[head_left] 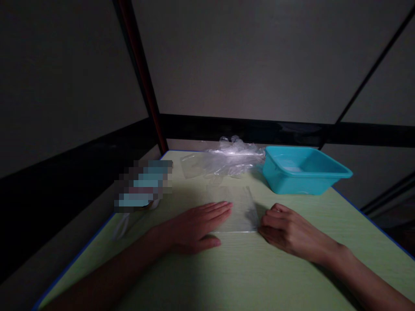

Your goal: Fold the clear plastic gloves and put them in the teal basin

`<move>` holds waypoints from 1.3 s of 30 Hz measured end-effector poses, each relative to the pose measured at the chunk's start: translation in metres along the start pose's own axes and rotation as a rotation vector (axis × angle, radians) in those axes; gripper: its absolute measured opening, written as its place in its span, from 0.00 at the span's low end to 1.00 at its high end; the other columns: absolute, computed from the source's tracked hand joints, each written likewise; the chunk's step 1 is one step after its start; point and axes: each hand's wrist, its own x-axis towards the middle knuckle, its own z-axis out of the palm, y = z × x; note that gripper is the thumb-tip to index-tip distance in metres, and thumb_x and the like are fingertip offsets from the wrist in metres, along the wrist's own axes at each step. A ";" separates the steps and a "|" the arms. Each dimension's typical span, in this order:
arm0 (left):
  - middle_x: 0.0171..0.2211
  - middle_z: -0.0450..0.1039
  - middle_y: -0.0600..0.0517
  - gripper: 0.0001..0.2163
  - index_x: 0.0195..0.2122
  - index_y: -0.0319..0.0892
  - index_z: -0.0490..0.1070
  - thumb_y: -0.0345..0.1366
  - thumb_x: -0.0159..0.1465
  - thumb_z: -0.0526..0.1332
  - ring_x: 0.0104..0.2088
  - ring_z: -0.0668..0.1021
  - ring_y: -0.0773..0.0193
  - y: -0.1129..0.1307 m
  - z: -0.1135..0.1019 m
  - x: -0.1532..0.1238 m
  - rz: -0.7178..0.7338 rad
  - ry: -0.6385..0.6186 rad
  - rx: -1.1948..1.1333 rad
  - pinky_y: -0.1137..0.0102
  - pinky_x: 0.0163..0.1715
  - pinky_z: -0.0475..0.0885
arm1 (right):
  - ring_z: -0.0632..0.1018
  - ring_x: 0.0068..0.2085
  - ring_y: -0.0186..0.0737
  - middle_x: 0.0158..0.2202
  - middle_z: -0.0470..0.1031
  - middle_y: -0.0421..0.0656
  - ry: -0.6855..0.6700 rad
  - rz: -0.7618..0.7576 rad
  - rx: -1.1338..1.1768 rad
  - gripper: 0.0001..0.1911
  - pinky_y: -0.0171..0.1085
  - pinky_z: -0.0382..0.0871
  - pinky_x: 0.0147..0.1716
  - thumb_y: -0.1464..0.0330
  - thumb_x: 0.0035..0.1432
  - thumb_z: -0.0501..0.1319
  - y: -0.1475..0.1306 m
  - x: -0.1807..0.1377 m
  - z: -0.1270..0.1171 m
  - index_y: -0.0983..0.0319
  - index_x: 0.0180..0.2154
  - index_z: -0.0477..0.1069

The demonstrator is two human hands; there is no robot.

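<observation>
A clear flat plastic bag (240, 218) lies on the light green tabletop. My left hand (197, 226) rests flat over the bag's left part, fingers stretched out to the right and thumb apart. At the bag's lower right corner is my right hand (282, 229), its fingers curled into a closed shape against the table. Whether anything is inside those fingers is hidden. The bag's left edge is partly covered by my left hand.
Behind the bag is a loose heap of crumpled clear plastic bags (233, 157). A turquoise plastic basin (292, 183) stands at the back right. To the left lies a pixelated item (145, 185) with a white strap. The green table (207, 276) has a blue edge and meets walls behind.
</observation>
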 end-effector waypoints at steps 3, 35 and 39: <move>0.62 0.35 0.46 0.30 0.61 0.35 0.39 0.45 0.63 0.48 0.61 0.45 0.61 0.000 0.000 0.000 -0.009 -0.011 0.003 0.67 0.58 0.44 | 0.66 0.29 0.36 0.24 0.67 0.41 0.015 0.008 0.018 0.12 0.38 0.55 0.31 0.74 0.58 0.50 -0.001 0.001 -0.001 0.62 0.26 0.68; 0.62 0.36 0.48 0.29 0.61 0.41 0.38 0.43 0.62 0.50 0.60 0.46 0.59 -0.002 0.002 -0.001 0.010 0.028 -0.015 0.64 0.58 0.45 | 0.67 0.51 0.44 0.51 0.65 0.50 0.235 0.637 0.859 0.23 0.46 0.60 0.50 0.60 0.54 0.55 0.049 0.015 0.037 0.62 0.50 0.59; 0.62 0.36 0.47 0.29 0.61 0.39 0.38 0.43 0.62 0.50 0.61 0.46 0.60 -0.003 0.002 0.000 0.006 0.020 0.003 0.65 0.58 0.44 | 0.72 0.45 0.42 0.43 0.72 0.50 0.340 0.728 0.936 0.17 0.45 0.63 0.46 0.64 0.56 0.51 0.055 0.020 0.045 0.64 0.46 0.59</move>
